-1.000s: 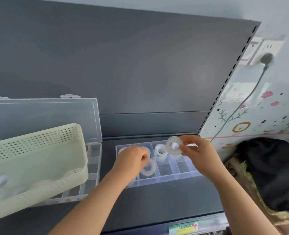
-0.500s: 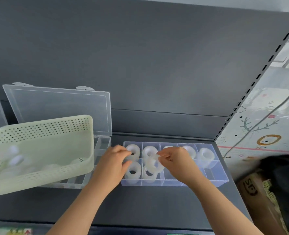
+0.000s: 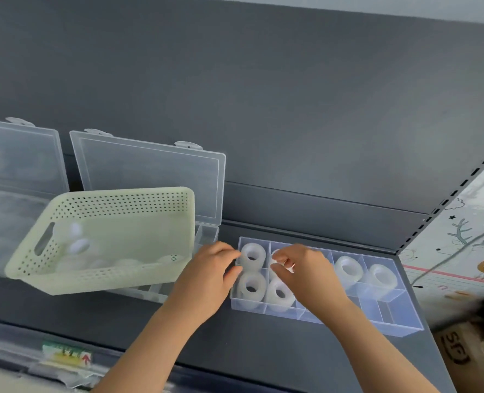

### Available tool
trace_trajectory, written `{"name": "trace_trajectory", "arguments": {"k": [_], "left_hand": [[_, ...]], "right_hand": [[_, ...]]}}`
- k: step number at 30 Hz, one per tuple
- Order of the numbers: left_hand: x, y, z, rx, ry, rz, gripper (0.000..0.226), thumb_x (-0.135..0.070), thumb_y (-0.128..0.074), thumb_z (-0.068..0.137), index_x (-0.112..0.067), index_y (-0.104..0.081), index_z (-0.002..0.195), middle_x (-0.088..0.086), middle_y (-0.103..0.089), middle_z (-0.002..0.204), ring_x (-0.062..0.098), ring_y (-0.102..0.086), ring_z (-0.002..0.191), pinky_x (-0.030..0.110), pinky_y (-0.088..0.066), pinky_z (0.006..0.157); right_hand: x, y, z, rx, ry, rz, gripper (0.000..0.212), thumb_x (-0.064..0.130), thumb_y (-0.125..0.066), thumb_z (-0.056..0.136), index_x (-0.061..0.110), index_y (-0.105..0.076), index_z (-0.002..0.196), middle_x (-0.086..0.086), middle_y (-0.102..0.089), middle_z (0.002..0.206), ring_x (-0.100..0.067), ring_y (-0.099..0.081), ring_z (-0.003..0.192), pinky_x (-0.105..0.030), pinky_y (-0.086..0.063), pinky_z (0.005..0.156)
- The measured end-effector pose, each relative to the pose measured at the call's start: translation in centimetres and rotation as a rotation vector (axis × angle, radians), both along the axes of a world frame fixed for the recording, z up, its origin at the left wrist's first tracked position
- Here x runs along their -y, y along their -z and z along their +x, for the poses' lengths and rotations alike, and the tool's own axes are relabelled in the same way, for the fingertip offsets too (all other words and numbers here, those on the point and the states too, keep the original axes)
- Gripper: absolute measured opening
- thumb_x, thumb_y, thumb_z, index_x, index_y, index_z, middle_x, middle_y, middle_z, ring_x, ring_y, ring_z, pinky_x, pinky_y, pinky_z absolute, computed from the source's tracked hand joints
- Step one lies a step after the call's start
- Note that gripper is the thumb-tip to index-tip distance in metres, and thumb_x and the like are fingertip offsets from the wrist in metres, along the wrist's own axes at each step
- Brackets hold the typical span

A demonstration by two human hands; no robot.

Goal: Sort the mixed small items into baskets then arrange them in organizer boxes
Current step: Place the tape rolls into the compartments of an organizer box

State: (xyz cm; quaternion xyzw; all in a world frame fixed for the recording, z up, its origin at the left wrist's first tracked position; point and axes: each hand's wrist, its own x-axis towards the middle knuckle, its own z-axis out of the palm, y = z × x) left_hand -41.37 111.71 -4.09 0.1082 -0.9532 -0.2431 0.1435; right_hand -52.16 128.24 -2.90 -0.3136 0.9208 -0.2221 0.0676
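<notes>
Head view, looking down on a dark shelf (image 3: 263, 350). A clear box (image 3: 396, 319) lies right of centre, divided into two rows of compartments. Five translucent rolls (image 3: 251, 287) stand in it in plain sight: one at the upper left, two side by side in the lower row at the left, and two in the upper row toward the right. The lower-right compartments hold nothing.

The left hand (image 3: 206, 276) is at the box's left end, its fingers and thumb a narrow gap apart beside the upper-left roll. Whether it grips the wall or the roll cannot be told. The right hand (image 3: 306, 270) arches over the second upper compartment, with its curled fingers pinching a partly hidden roll (image 3: 276, 255).

Centre left, a pale green perforated basket (image 3: 107, 205) sits tilted on an open lidded box (image 3: 150, 177) and holds blurred white pieces (image 3: 79, 245). A second clear lid (image 3: 19, 154) is at far left. A carton (image 3: 456, 350) is at lower right and a label (image 3: 65, 354) at lower left.
</notes>
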Motion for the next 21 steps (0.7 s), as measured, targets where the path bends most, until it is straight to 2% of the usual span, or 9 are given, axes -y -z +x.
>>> {"name": "trace_trajectory", "arguments": {"k": [2, 5, 8, 11, 15, 18, 21], "left_hand": [[1.5, -2.0, 1.3, -0.036, -0.024, -0.004, 0.032, -0.03, -0.054, 0.094, -0.019, -0.061, 0.123, -0.009, -0.056, 0.124, 0.009, -0.05, 0.114, 0.016, -0.034, 0.094], [5.4, -4.7, 3.9, -0.055, -0.064, -0.028, 0.03, -0.028, -0.059, 0.091, -0.019, -0.065, 0.119, -0.01, -0.059, 0.118, 0.01, -0.053, 0.11, 0.022, -0.039, 0.096], [10.4, -5.9, 6.2, 0.028, -0.11, -0.015, 0.03, -0.029, -0.059, 0.091, -0.022, -0.064, 0.119, -0.012, -0.06, 0.114, 0.006, -0.054, 0.104, 0.026, -0.043, 0.095], [14.4, -5.9, 7.1, 0.193, -0.084, 0.039, 0.026, -0.031, -0.057, 0.092, -0.023, -0.066, 0.115, -0.014, -0.064, 0.108, 0.0, -0.056, 0.098, 0.023, -0.046, 0.09], [17.0, -4.3, 6.5, 0.441, 0.048, 0.162, 0.021, -0.036, -0.056, 0.093, -0.026, -0.069, 0.106, -0.019, -0.067, 0.099, -0.004, -0.06, 0.088, 0.022, -0.049, 0.083], [17.9, -3.4, 6.1, 0.526, 0.135, 0.255, 0.022, -0.04, -0.058, 0.091, -0.028, -0.07, 0.105, -0.023, -0.066, 0.095, -0.006, -0.06, 0.086, 0.019, -0.046, 0.08], [18.9, -3.4, 6.1, 0.513, 0.179, 0.328, 0.02, -0.039, -0.062, 0.089, -0.03, -0.07, 0.105, -0.026, -0.067, 0.094, -0.011, -0.06, 0.087, 0.012, -0.044, 0.079]], "right_hand": [[1.6, -1.4, 0.5, 0.016, -0.068, -0.089, 0.017, 0.029, -0.061, 0.09, 0.025, -0.07, 0.104, 0.01, -0.067, 0.097, -0.01, -0.063, 0.084, -0.027, -0.052, 0.076], [4.8, -3.3, 1.4, 0.088, -0.185, -0.227, 0.018, 0.024, -0.065, 0.088, 0.022, -0.072, 0.105, 0.013, -0.067, 0.093, 0.0, -0.061, 0.081, -0.01, -0.047, 0.077], [8.4, -4.6, 2.5, 0.201, -0.332, -0.268, 0.019, 0.018, -0.065, 0.089, 0.017, -0.072, 0.106, 0.013, -0.069, 0.096, 0.006, -0.064, 0.079, -0.004, -0.046, 0.076], [12.1, -5.3, 3.3, 0.275, -0.419, -0.163, 0.02, 0.022, -0.064, 0.09, 0.021, -0.071, 0.109, 0.011, -0.07, 0.103, 0.0, -0.064, 0.088, -0.008, -0.048, 0.081], [15.9, -5.8, 3.8, 0.206, -0.485, 0.039, 0.023, 0.028, -0.059, 0.092, 0.027, -0.069, 0.113, 0.013, -0.067, 0.115, 0.002, -0.059, 0.095, -0.008, -0.043, 0.083], [17.3, -6.1, 4.4, 0.243, -0.52, 0.184, 0.024, 0.027, -0.054, 0.095, 0.027, -0.068, 0.114, 0.012, -0.067, 0.115, -0.004, -0.058, 0.101, -0.015, -0.046, 0.09], [17.7, -6.1, 4.6, 0.27, -0.521, 0.282, 0.026, 0.028, -0.05, 0.096, 0.027, -0.067, 0.117, 0.013, -0.066, 0.117, -0.009, -0.046, 0.12, -0.002, -0.035, 0.08]]}}
